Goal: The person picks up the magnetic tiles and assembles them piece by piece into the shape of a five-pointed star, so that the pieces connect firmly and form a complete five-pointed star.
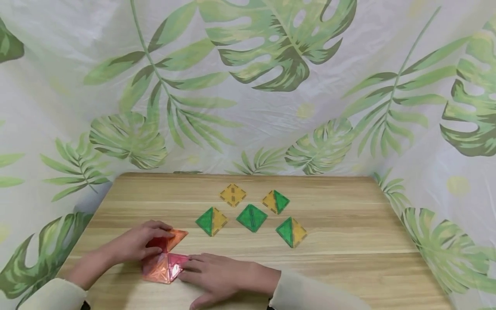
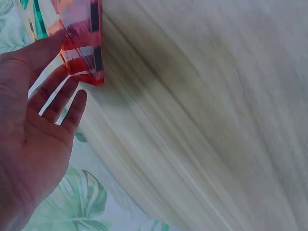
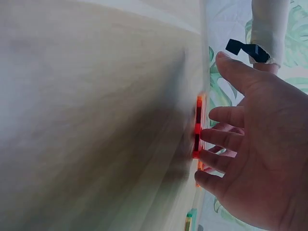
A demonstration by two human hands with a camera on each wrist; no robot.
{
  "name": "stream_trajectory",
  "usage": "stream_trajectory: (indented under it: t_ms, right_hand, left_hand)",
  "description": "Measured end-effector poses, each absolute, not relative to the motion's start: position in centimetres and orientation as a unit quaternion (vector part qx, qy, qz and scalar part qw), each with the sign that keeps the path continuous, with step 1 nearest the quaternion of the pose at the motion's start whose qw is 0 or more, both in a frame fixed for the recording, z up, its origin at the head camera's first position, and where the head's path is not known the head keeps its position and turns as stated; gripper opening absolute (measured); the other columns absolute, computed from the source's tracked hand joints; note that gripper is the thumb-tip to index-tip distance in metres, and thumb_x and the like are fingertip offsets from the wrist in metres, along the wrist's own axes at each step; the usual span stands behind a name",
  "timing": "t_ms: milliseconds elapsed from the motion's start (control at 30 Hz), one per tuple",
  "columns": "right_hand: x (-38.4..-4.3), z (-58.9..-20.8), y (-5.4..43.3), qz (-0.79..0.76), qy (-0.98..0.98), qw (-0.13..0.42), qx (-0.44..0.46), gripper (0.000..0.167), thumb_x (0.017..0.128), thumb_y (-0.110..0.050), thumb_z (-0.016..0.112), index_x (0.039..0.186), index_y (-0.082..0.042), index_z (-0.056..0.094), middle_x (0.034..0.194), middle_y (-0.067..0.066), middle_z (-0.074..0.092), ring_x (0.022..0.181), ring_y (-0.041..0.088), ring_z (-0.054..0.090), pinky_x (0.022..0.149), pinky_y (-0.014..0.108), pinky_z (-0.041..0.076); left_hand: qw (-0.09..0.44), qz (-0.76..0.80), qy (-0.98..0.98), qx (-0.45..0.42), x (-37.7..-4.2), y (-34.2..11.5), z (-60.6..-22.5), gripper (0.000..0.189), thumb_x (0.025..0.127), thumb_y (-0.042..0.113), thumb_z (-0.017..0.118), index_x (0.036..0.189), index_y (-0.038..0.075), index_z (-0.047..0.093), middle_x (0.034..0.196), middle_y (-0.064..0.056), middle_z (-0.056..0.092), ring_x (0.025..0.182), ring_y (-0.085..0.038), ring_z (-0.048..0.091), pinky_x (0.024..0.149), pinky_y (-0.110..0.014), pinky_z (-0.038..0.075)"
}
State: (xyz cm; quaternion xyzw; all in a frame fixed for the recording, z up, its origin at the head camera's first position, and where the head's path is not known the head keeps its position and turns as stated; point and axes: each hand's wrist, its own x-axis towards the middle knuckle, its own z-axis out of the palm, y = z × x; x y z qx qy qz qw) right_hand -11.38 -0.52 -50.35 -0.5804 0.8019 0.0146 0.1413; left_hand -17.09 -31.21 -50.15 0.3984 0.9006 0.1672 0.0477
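Note:
Left of the table's middle lies a group of translucent red and orange triangular magnetic tiles. My left hand [image 1: 141,243] grips the upper ones with thumb and fingers, its fingertips on an orange triangle tile [image 1: 177,237]. In the left wrist view the thumb and index finger are at the edges of the red tiles [image 2: 82,24], the other fingers loosely bent. My right hand [image 1: 221,275] lies from the right with fairly straight fingers, fingertips at a pinkish-red tile [image 1: 176,265]. Beside that tile is a lower orange tile [image 1: 158,271], reflecting light.
Beyond the hands are several diamonds of paired triangles: a yellow one [image 1: 233,195], a green one [image 1: 252,218], and green-yellow ones at left [image 1: 212,221], upper right [image 1: 276,201] and lower right [image 1: 291,232]. A leaf-patterned cloth [image 1: 263,129] hangs behind the wooden table [image 1: 348,267].

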Motion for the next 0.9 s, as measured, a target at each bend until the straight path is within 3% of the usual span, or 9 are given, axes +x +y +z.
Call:
stream_trajectory:
  t_ms: [200, 333, 533, 900]
  right_hand:
    - [-10.8, -49.8, 2.2, 0.003, 0.798, 0.131, -0.588, 0.076, 0.107, -0.068, 0.039, 0.168, -0.023, 0.031, 0.173, -0.005, 0.028, 0.16, 0.011, 0.019, 0.129, 0.027, 0.016]
    - [-10.4, -49.9, 4.0, -0.007, 0.8, 0.119, -0.588, 0.074, 0.107, -0.067, 0.038, 0.166, -0.023, 0.036, 0.172, -0.003, 0.031, 0.16, 0.013, 0.022, 0.13, 0.029, 0.018]
    - [-10.0, -50.3, 6.8, -0.031, 0.805, 0.113, -0.581, 0.068, 0.108, -0.065, 0.038, 0.162, -0.024, 0.045, 0.17, -0.001, 0.034, 0.159, 0.015, 0.027, 0.129, 0.029, 0.023]
    - [-10.2, -51.0, 12.1, -0.084, 0.823, 0.113, -0.55, 0.061, 0.108, -0.062, 0.042, 0.159, -0.028, 0.05, 0.161, -0.003, 0.042, 0.153, 0.013, 0.036, 0.124, 0.033, 0.035]
  left_hand:
    - [0.075, 0.174, 0.895, 0.403, -16.2, -29.7, -50.0, 0.04, 0.087, 0.017, 0.088, 0.125, 0.013, 0.078, 0.123, -0.003, 0.066, 0.108, -0.019, 0.063, 0.086, -0.037, 0.06]
    - [0.09, 0.195, 0.888, 0.406, -15.5, -28.5, -49.8, 0.041, 0.086, 0.02, 0.09, 0.124, 0.014, 0.078, 0.115, 0.004, 0.062, 0.097, -0.008, 0.056, 0.077, -0.026, 0.054]
    - [0.099, 0.219, 0.872, 0.426, -14.7, -26.4, -49.7, 0.045, 0.083, 0.021, 0.092, 0.126, 0.012, 0.078, 0.104, 0.006, 0.056, 0.086, -0.005, 0.049, 0.068, -0.017, 0.045]
    - [0.115, 0.236, 0.848, 0.46, -13.8, -22.1, -49.6, 0.052, 0.084, 0.022, 0.091, 0.131, 0.007, 0.075, 0.107, 0.004, 0.055, 0.089, -0.005, 0.052, 0.074, -0.018, 0.048]
